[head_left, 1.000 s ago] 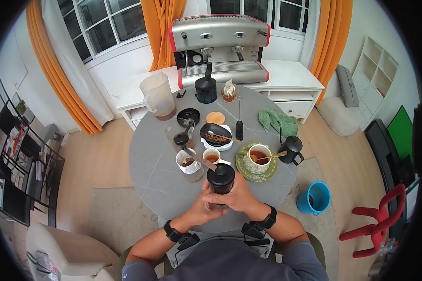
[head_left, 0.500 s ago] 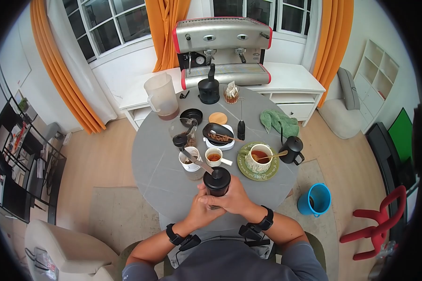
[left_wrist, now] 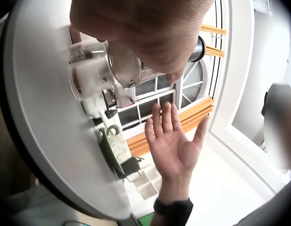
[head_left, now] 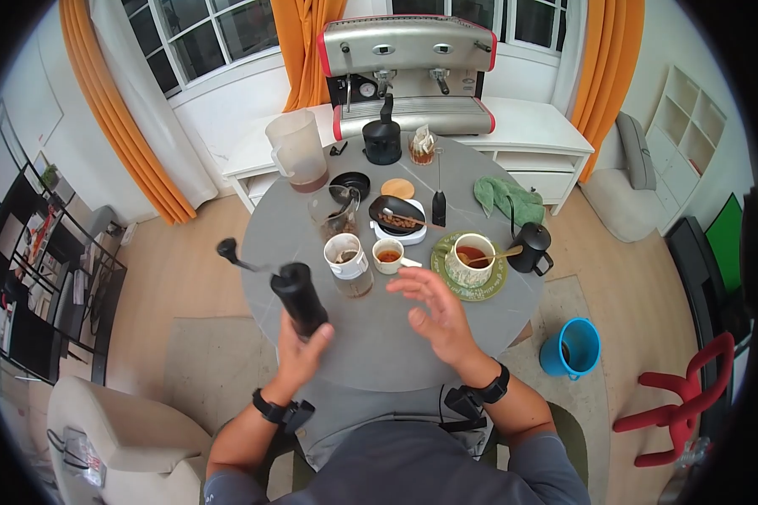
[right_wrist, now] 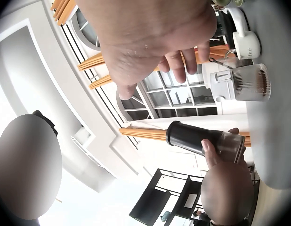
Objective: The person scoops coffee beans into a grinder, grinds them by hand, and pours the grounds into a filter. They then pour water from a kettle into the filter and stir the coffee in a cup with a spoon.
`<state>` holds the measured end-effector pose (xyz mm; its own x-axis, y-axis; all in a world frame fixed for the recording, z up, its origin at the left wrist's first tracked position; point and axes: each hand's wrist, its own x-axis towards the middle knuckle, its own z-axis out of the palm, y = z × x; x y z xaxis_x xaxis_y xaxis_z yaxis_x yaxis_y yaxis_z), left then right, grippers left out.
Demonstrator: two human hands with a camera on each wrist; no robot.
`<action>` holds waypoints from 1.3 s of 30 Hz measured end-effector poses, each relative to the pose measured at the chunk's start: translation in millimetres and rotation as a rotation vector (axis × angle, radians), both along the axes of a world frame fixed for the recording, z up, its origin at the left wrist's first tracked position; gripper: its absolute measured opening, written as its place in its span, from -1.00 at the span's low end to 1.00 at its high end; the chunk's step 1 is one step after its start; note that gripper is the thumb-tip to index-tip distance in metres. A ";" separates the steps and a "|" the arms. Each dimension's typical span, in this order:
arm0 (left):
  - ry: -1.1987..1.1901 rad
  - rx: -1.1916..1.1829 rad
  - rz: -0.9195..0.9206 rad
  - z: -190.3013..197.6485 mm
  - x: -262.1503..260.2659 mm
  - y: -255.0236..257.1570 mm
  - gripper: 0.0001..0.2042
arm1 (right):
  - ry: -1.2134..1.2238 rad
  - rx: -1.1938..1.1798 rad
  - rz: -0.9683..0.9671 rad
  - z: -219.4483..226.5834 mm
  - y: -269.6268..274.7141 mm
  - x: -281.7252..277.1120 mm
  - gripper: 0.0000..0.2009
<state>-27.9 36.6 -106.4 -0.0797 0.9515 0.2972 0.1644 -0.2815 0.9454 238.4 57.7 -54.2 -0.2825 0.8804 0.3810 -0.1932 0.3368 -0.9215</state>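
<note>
My left hand [head_left: 301, 349] grips a black hand coffee grinder [head_left: 298, 295] low on its body, left of the table's middle. The grinder leans to the left, with its crank handle [head_left: 229, 250] sticking out that way. In the right wrist view the grinder [right_wrist: 190, 136] shows a clear lower chamber [right_wrist: 229, 147], with left-hand fingers around it. My right hand [head_left: 438, 320] is raised over the table's near right part, fingers spread and nothing in them. The left wrist view shows the palm of that right hand [left_wrist: 173, 148].
Near the hands stand a clear container with a white top [head_left: 355, 278], a small white cup [head_left: 387, 255] of brown liquid and a patterned mug [head_left: 470, 268] on a green plate [head_left: 490, 290]. Beyond are a black dish of beans [head_left: 396, 212] and a black kettle [head_left: 531, 248].
Both hands were around the grinder. My right hand has let go and opened out to the right. The left hand has carried the grinder left, and its crank now points left.
</note>
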 end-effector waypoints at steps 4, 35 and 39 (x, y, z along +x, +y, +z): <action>0.073 -0.049 0.076 -8.4 -37.6 35.6 -0.45 | -0.009 -0.007 -0.017 -1.9 -8.0 3.9 -0.41; 0.114 0.065 0.092 -48.3 -65.2 86.3 -0.41 | 0.006 -0.047 -0.061 -12.6 -36.6 14.9 -0.50; 0.112 0.066 0.100 -44.0 -62.1 82.9 -0.42 | -0.004 -0.051 -0.053 -10.8 -34.3 14.2 -0.50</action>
<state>-90.0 119.5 -150.4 -0.1357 0.9188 0.3706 0.2975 -0.3190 0.8998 252.5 23.5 -65.1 -0.2369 0.9123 0.3341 -0.1723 0.2990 -0.9386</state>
